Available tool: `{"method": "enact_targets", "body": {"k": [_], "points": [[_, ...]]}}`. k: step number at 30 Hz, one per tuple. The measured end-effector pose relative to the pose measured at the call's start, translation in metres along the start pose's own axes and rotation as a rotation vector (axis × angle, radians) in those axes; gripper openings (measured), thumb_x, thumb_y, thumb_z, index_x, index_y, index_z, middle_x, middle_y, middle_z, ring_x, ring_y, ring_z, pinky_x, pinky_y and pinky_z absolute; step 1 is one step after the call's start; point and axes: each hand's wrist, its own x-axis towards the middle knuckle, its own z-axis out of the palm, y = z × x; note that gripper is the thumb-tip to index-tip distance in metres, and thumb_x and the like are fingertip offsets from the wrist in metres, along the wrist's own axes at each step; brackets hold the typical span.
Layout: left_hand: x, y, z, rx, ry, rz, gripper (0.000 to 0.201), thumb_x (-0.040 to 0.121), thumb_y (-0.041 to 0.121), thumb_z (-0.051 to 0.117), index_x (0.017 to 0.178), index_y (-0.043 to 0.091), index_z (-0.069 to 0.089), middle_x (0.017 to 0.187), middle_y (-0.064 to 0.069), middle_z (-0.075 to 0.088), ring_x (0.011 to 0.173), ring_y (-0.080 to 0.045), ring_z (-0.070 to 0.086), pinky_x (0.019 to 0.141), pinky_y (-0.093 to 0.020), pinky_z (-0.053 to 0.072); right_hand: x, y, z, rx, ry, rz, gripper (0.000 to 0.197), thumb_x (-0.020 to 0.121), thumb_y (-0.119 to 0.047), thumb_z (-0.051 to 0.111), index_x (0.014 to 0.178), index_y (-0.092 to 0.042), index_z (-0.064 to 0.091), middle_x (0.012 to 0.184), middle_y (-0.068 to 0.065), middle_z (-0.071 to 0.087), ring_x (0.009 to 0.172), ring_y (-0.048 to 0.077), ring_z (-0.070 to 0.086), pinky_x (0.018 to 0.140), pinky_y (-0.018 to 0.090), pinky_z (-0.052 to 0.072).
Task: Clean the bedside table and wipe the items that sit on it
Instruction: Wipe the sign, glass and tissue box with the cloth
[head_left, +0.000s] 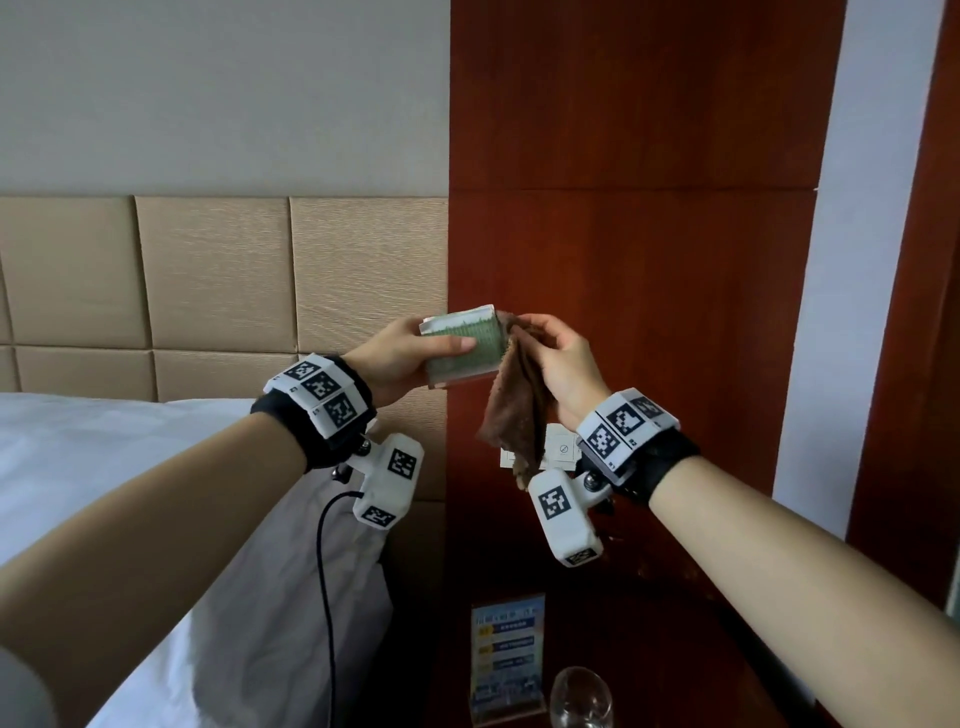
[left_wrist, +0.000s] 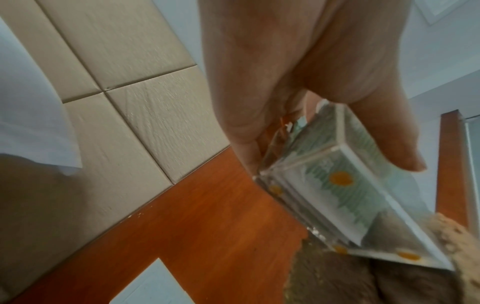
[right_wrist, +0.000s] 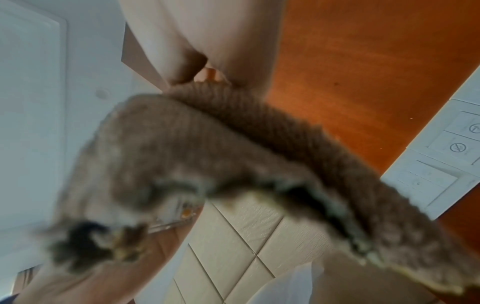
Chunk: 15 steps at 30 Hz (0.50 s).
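With your left hand gripping the clear box above the worktop, your right hand pinches the cloth at its 3 o'clock edge, so rub each face firmly.

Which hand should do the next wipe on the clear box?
Right. The right hand already pinches the brown cloth against the end of the clear box. The left hand grips the box, held up above the bedside table.
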Motion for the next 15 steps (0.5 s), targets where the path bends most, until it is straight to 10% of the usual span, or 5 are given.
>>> {"method": "enact_targets", "body": {"k": [8,15], "points": [[0.005,0.002,-0.001,0.220,0.202,-0.083,0.050,0.075,0.027,0.076,0.119,0.020,0.052,0.110,-0.002,0.059,0.096,-0.019,0.063,0.070,-0.033,0.058,-0.003,0.001,-0.005,0.213,-0.103,0.158,0.011,0.092,-0.014,0.056,0.098,-0.021,0.062,0.092,0.001,0.065,0.076,0.014,0.063,0.058,0.023,0.056],[0.017,-0.009,0.010,0.064,0.414,-0.096,0.063,0.072,0.037,0.075,0.116,-0.003,0.054,0.113,-0.018,0.066,0.091,-0.024,0.071,0.069,-0.033,0.061,0.000,0.005,-0.003,0.139,0.098,0.011,0.013,0.085,-0.012,0.066,0.091,-0.024,0.066,0.098,0.002,0.067,0.103,0.027,0.064,0.096,0.042,0.051]]}}
